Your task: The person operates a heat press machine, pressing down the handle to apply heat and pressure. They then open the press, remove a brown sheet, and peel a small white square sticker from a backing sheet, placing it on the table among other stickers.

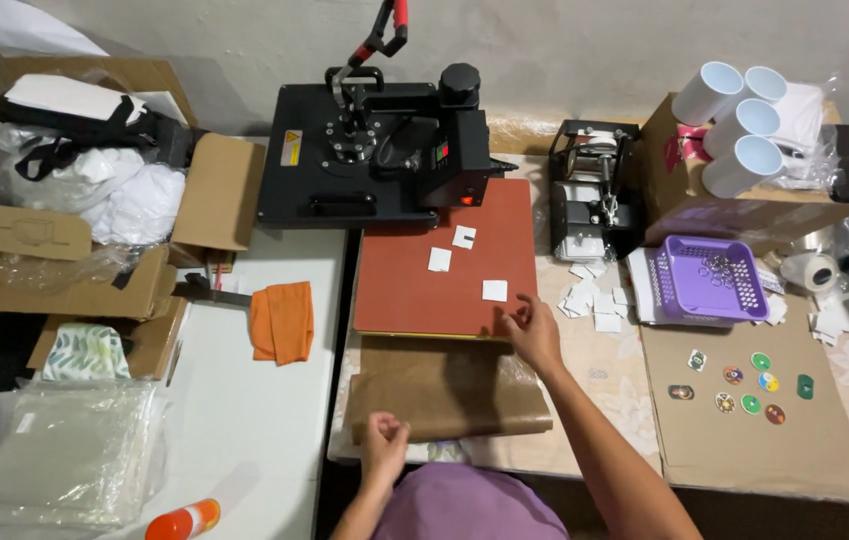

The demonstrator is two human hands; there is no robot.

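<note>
The desk (275,440) carries a black heat press (375,150) with its top plate swung off to the left and its red-handled lever up, so the red-brown pad (415,290) lies uncovered. Three small white paper squares (465,237) sit on that pad, well apart from one another; none is under the plate, so I judge the laying-out is partly done and the pressing is not yet done. A brown sheet (445,390) lies folded back just in front of the pad, not over the squares.

To the right stands a smaller black mug press (590,190), then a cardboard box bearing white mugs (740,120), and a purple basket (710,280) of metal rings. A loose heap of more white squares (590,300) lies between the pad and the basket, so many look left to place. Finished-looking round coloured pieces (745,385) rest on a cardboard sheet (755,430).

An orange cloth (282,322) lies on the left part of the desk.

The right hand (533,335) rests at the pad's near right corner, fingers curled and touching its edge just below the nearest square; whether they pinch anything I cannot tell. The left hand (385,440) hovers near the body with fingers closed together, perhaps on something tiny, though nothing shows
</note>
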